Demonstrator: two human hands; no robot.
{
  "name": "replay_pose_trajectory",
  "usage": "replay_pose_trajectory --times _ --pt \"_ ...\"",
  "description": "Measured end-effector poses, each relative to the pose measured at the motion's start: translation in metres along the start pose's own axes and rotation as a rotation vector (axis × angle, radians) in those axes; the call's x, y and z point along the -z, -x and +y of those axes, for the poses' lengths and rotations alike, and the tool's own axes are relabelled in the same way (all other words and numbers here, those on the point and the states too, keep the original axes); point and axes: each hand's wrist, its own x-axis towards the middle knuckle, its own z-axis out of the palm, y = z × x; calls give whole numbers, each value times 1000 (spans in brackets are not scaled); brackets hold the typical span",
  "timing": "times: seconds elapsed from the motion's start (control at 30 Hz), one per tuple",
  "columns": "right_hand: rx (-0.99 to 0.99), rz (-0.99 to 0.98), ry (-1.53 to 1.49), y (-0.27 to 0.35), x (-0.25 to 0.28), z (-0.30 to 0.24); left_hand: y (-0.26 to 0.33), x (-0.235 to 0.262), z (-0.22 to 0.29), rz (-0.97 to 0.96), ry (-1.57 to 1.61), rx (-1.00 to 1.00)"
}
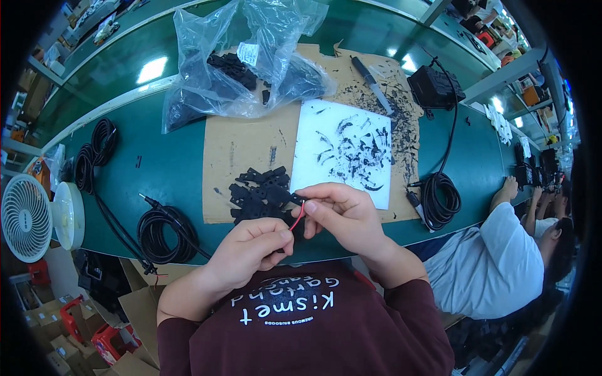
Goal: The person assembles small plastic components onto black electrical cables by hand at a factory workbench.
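Observation:
My left hand (254, 243) is closed, its fingers curled around a cable end close to my chest. From it a thin red wire (298, 217) runs up toward my right hand (345, 217). The right thumb and forefinger pinch a small black plastic part (297, 199) at the wire's tip; the exact contact between them is hidden by my fingers. Just beyond lies a pile of black plastic parts (260, 191). A coiled black cable (164, 233) rests left of my left hand, one strand passing toward my left wrist.
Brown cardboard (241, 141) covers the bench middle, with a white board (316, 150) strewn with black scraps. A clear plastic bag (276, 75), a knife-like tool (371, 84), a black box (437, 86), another cable coil (441, 200) and a white fan (28, 218) surround it. A co-worker (495, 269) sits right.

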Motion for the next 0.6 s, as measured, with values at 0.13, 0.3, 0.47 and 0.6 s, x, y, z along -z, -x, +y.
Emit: replay_pose_trajectory --times 0.13,0.3,0.47,0.6 --pt "68 -6 29 1 0 4 0 3 -1 -9 75 -16" --pt "285 51 331 2 -6 5 -1 3 -6 25 103 -54" --pt "716 147 741 -2 -5 13 -1 7 -14 0 37 -200" --pt "821 53 901 -3 -3 13 3 11 -19 -5 -11 -275"
